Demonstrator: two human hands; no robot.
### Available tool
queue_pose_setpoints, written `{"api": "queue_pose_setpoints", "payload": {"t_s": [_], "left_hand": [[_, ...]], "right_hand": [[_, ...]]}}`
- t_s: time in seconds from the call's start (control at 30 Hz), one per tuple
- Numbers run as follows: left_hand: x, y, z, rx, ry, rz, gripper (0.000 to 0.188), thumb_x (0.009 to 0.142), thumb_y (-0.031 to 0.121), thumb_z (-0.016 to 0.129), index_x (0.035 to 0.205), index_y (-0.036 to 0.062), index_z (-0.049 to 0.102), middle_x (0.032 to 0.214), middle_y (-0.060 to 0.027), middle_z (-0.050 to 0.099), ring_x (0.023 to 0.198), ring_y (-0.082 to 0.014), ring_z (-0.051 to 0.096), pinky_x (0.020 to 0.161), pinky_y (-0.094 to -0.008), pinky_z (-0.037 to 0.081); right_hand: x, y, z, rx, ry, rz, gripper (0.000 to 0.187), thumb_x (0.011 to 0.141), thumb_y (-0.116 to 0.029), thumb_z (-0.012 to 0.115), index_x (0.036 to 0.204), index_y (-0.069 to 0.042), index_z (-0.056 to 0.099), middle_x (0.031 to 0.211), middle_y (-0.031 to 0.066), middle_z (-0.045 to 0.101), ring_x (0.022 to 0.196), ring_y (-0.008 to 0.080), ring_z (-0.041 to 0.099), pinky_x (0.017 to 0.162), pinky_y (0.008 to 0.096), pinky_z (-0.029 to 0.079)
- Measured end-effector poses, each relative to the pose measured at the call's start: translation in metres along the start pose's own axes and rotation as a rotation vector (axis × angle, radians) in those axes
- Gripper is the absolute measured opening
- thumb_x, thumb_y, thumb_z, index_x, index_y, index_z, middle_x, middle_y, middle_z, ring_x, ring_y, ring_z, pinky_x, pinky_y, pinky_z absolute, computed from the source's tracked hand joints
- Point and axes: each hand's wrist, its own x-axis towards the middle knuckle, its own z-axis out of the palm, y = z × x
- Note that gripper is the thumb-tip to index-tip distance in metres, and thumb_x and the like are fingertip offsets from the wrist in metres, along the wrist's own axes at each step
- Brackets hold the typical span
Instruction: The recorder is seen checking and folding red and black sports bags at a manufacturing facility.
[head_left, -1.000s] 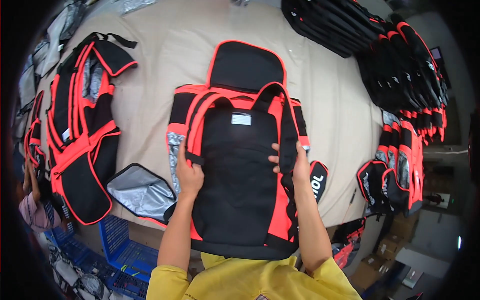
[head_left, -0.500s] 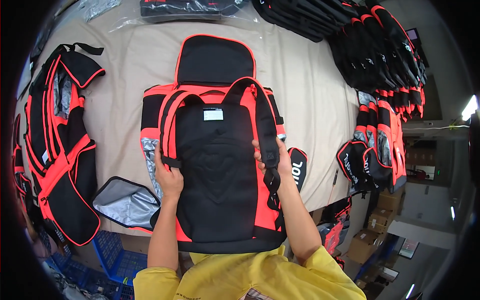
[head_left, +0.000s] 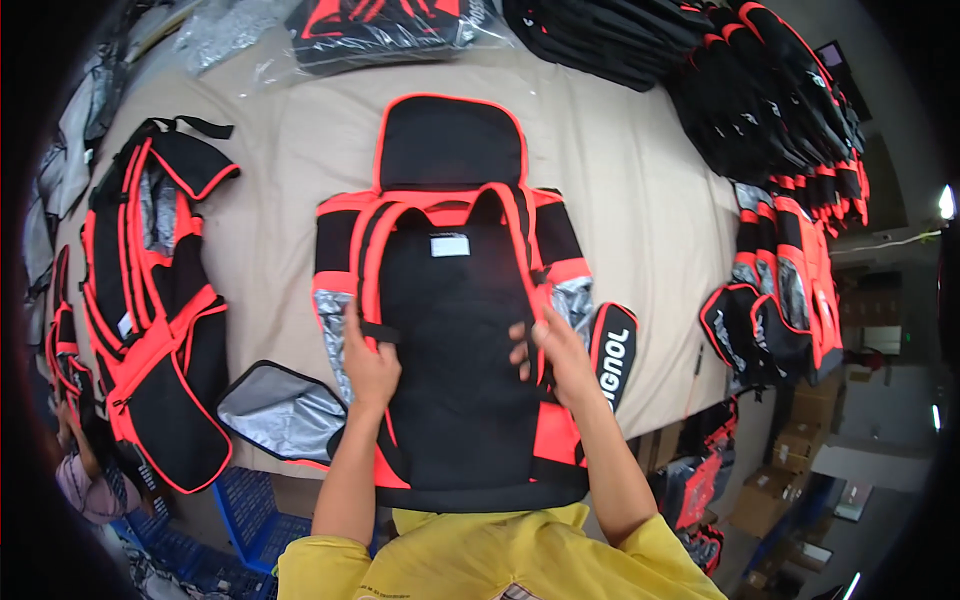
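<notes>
Black-and-red backpack [head_left: 450, 330] is lying lengthwise away from the person; left hand [head_left: 368, 360] and right hand [head_left: 548, 355] are pressing its 2 straps, fingers apart.

We see a bright yellow short-sleeved shirt across the lower edge | sleeves end near our elbows, forearms bare | left hand [head_left: 370, 365] and right hand [head_left: 552, 352] are ungloved, no rings or watch that we can make out | small dark print at the shirt's hem, too blurred to tell
</notes>
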Motion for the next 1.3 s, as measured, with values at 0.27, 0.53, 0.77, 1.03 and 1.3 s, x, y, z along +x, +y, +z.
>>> {"api": "queue_pose_setpoints", "payload": {"t_s": [0.27, 0.53, 0.77, 1.03, 1.3], "left_hand": [[-0.078, 0.114, -0.044, -0.34, -0.273, 0.001, 0.051, 0.099, 0.017, 0.07, 0.141, -0.0072, 0.055, 0.119, -0.0175, 0.067, 0.105, -0.0306, 0.066, 0.09, -0.0406, 0.053], [-0.047, 0.135, -0.029, -1.684, -0.755, -0.596, 0.069, 0.108, 0.054, 0.052, 0.152, 0.0006, 0.049, 0.147, -0.0225, 0.06, 0.131, -0.041, 0.063, 0.114, -0.0567, 0.047], [0.007, 0.166, -0.027, -1.644, -0.555, -0.357, 0.045, 0.112, 0.033, 0.053, 0.149, 0.0066, 0.052, 0.138, -0.0189, 0.066, 0.125, -0.0364, 0.068, 0.105, -0.052, 0.056], [0.003, 0.145, -0.043, -1.407, -0.293, -0.451, 0.042, 0.112, 0.033, 0.055, 0.141, 0.0036, 0.057, 0.136, -0.0129, 0.068, 0.125, -0.0289, 0.069, 0.1, -0.0438, 0.061], [-0.011, 0.16, -0.064, -1.671, -0.482, -0.496, 0.037, 0.114, 0.025, 0.05, 0.14, -0.0003, 0.059, 0.14, -0.015, 0.067, 0.125, -0.0277, 0.07, 0.101, -0.0404, 0.063]], "right_hand": [[-0.064, 0.028, 0.048, -0.578, -0.126, -0.306, 0.093, 0.09, -0.008, 0.084, 0.164, -0.001, 0.029, 0.12, 0.0114, 0.067, 0.092, 0.0159, 0.071, 0.076, 0.0293, 0.059], [-0.138, 0.039, 0.02, -1.161, 0.114, -0.913, 0.055, 0.083, -0.025, 0.085, 0.132, -0.008, 0.068, 0.141, 0.0172, 0.056, 0.131, 0.0387, 0.054, 0.107, 0.0523, 0.046], [-0.167, 0.081, -0.033, -1.357, -0.074, -0.676, 0.056, 0.086, -0.034, 0.082, 0.134, -0.01, 0.068, 0.16, 0.0211, 0.044, 0.145, 0.0415, 0.045, 0.113, 0.0549, 0.044], [-0.193, 0.12, -0.092, -0.734, 0.153, -0.714, 0.074, 0.085, -0.009, 0.085, 0.149, -0.001, 0.048, 0.14, 0.0237, 0.059, 0.122, 0.041, 0.064, 0.103, 0.0459, 0.054], [-0.196, 0.11, -0.128, -0.667, 0.111, -0.433, 0.067, 0.079, -0.025, 0.094, 0.133, 0.0, 0.062, 0.147, 0.0187, 0.051, 0.134, 0.0365, 0.057, 0.109, 0.0419, 0.048]]}}
